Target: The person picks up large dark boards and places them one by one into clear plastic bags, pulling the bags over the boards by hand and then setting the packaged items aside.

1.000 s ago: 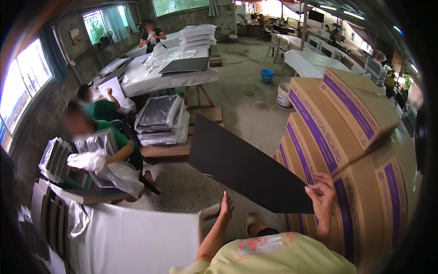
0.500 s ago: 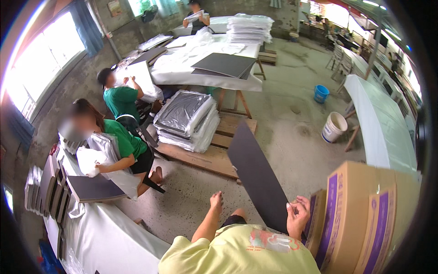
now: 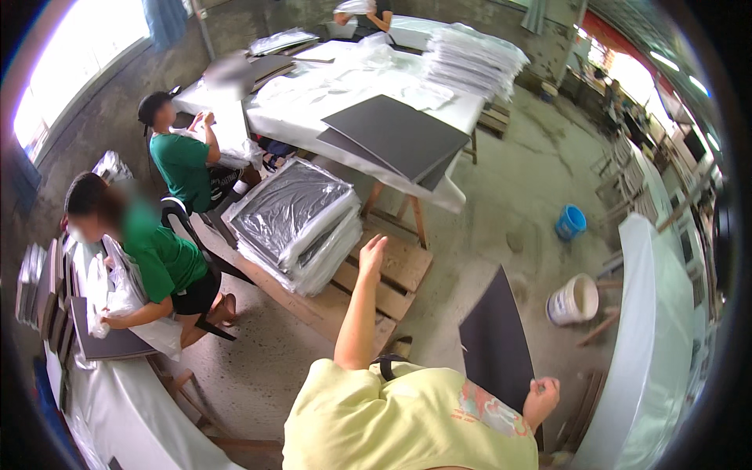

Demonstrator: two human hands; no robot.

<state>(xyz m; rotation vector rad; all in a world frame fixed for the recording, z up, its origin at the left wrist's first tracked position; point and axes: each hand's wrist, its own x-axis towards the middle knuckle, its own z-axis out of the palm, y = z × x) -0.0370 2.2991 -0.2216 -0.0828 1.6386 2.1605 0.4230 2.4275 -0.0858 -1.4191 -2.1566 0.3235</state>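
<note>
While the left hand (image 3: 373,255) is raised free with fingers spread, a dark panel (image 3: 495,345) is gripped at its lower edge by the closed right hand (image 3: 542,395) and held upright at the person's right. It is judged stiff, thin and light, best held by the edges.

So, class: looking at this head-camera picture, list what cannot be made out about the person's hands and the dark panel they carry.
- Dark panel: its lower end is hidden behind the yellow shirt.
- Right hand: the fingers are curled at the panel's edge; the grip itself is too small to judge.
- Left hand: raised with nothing in it; the palm faces away.
- Wrapped stack: the glossy film hides the panel count.
</note>
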